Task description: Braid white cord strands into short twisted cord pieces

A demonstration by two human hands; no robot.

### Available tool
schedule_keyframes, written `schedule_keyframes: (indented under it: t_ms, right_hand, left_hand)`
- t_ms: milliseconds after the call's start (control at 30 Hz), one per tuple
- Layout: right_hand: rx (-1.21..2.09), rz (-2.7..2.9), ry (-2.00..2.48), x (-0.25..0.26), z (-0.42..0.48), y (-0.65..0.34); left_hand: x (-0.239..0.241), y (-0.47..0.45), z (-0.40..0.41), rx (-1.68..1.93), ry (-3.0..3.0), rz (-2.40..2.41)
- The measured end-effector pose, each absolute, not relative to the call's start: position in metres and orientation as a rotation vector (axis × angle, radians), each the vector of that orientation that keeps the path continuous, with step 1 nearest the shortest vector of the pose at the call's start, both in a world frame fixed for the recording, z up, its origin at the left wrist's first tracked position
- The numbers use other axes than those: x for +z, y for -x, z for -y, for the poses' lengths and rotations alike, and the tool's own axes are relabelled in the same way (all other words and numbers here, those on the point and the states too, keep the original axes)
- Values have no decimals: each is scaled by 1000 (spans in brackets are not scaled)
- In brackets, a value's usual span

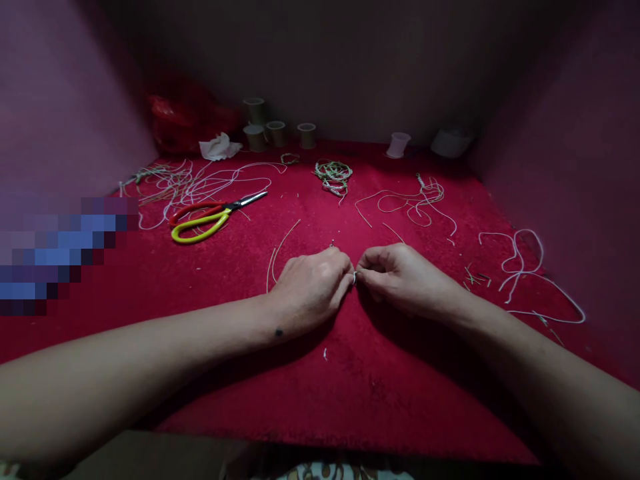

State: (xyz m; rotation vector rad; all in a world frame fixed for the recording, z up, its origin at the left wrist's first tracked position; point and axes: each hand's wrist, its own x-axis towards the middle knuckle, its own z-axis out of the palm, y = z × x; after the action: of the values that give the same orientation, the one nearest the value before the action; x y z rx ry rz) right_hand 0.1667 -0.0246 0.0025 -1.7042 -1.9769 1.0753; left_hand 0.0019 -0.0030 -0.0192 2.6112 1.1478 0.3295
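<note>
My left hand (317,283) rests on the red cloth with its fingers closed around thin cord. Facing it, my right hand (400,275) pinches the same work between thumb and forefinger. A short pale bit of cord (355,277) shows between the two sets of fingertips; most of it is hidden in the hands. Loose cord ends (273,267) curve out beyond my left hand, and another end pokes up past my right. Just above my left knuckles a tiny pin-like thing (333,244) stands up, too small to make out.
Scissors (220,219) with red and yellow handles lie left, beside tangled cords (185,183). Green-and-white braided cords (333,175) lie centre back. Spools (307,136), a white tissue (219,147) and a red plastic bag (185,117) stand along the back. More cord (525,273) and clippings lie right.
</note>
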Motion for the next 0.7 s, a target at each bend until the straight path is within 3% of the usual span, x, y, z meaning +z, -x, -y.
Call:
schedule_keyframes:
  t_ms: [700]
  right_hand:
    - [1238, 1724, 1817, 2, 26, -160]
  left_hand:
    - [-22, -6, 14, 216, -2827, -1233]
